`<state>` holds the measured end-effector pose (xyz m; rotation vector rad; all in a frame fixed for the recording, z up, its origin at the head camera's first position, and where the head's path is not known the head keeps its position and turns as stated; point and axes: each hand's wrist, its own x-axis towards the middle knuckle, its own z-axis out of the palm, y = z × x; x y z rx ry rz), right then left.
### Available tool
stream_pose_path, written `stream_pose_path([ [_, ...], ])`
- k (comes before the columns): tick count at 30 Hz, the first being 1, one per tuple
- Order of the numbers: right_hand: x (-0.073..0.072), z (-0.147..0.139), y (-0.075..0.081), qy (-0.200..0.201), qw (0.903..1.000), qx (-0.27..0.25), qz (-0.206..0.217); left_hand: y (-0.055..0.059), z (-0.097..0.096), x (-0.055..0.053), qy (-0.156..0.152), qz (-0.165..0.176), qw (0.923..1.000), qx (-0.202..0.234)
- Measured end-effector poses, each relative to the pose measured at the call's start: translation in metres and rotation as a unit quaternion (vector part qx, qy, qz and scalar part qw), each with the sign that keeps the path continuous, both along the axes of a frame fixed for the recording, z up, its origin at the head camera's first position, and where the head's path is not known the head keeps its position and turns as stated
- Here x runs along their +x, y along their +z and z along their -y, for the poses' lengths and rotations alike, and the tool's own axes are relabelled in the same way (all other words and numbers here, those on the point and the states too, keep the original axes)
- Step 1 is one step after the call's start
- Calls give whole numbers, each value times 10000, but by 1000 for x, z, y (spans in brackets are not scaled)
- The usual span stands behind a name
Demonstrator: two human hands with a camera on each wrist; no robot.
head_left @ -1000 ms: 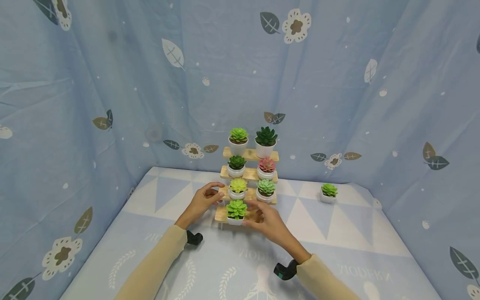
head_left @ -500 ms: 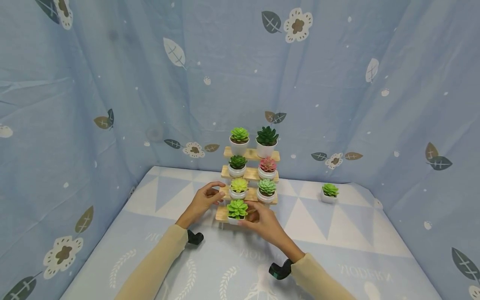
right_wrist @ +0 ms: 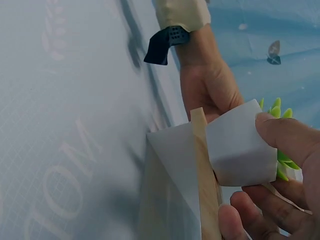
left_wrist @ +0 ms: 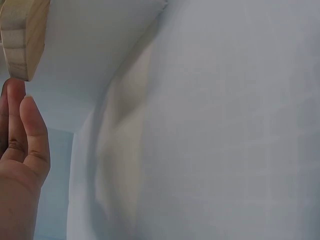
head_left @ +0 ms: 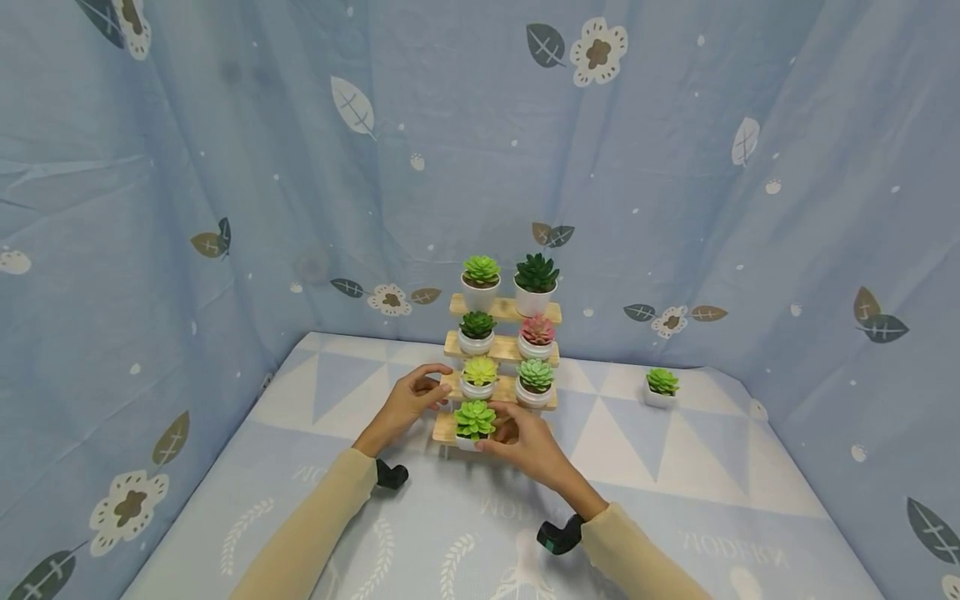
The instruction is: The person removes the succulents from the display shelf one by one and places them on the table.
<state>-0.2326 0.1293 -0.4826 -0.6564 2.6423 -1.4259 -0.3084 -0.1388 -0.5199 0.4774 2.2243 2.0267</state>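
Observation:
A tiered wooden plant stand (head_left: 504,348) holds small potted succulents. On its lowest shelf sits a bright green succulent in a square white pot (head_left: 472,442), towards the left side. My right hand (head_left: 528,446) pinches this pot, thumb at the front face and fingers behind. The right wrist view shows the white pot (right_wrist: 240,147) against the wooden shelf (right_wrist: 204,185), the thumb on its upper edge. My left hand (head_left: 407,402) holds the left end of the second shelf from the bottom; in the left wrist view its fingers touch the wooden shelf end (left_wrist: 22,40).
Higher shelves carry yellow (head_left: 478,372), pale green (head_left: 535,377), pink (head_left: 537,331) and dark green (head_left: 536,275) succulents close to both hands. Another green succulent in a square white pot (head_left: 661,389) stands on the patterned tablecloth (head_left: 615,467) at right. A blue curtain hangs behind.
My right hand has shifted slightly left, its thumb moving further across the front of the square pot. The left hand has stayed at the stand, and the plants look unmoved.

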Motion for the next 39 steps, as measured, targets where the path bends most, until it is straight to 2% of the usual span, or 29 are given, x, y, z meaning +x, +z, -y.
stream_pose_path([
  [13, 6, -4, 9, 79, 9996, -141, -220, 3, 0, 3, 15, -36, 10000, -8],
  [22, 13, -9, 21, 77, 9996, -240, -110, 2, 1, 2, -39, -30, 10000, 40],
  [29, 16, -16, 24, 13, 9994, -329, -134, 7, -1, 6, -35, -75, 10000, 5],
  [39, 21, -27, 29, -136, 9993, -344, -94, 4, 0, 5, -41, -20, 10000, 33],
])
